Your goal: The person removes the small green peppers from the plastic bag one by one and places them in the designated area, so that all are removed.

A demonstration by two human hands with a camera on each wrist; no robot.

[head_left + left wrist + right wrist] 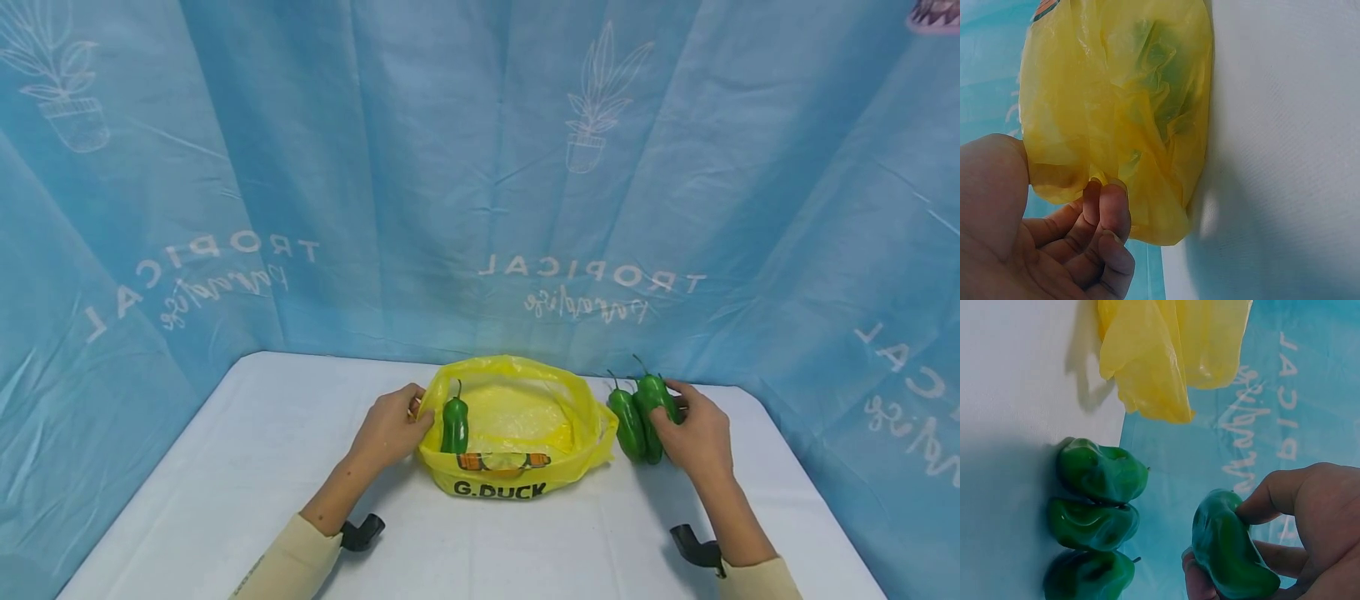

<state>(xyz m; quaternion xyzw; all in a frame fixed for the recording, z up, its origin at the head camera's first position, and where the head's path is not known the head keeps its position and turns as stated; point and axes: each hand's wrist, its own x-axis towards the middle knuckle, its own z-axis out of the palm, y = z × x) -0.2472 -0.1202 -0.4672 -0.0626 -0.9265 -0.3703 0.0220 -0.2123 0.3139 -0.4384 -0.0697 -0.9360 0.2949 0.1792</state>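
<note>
A yellow plastic bag (495,483) with "G.DUCK" print sits on the table, its mouth spread wide. One green pepper (455,427) is inside, near the bag's left side, and shows as a dark green patch through the plastic in the left wrist view. My left hand (390,429) pinches the bag's left rim between thumb and fingers. To the right of the bag, my right hand (697,429) grips a green pepper (1225,547), raised off the table. Beside it, three more green peppers lie in a row, the nearest to the bag being this pepper (1100,469).
A white cloth covers the table (247,450). Blue printed curtains (450,208) hang behind it and along both sides. Black curved pieces (363,533) are attached at both wrists.
</note>
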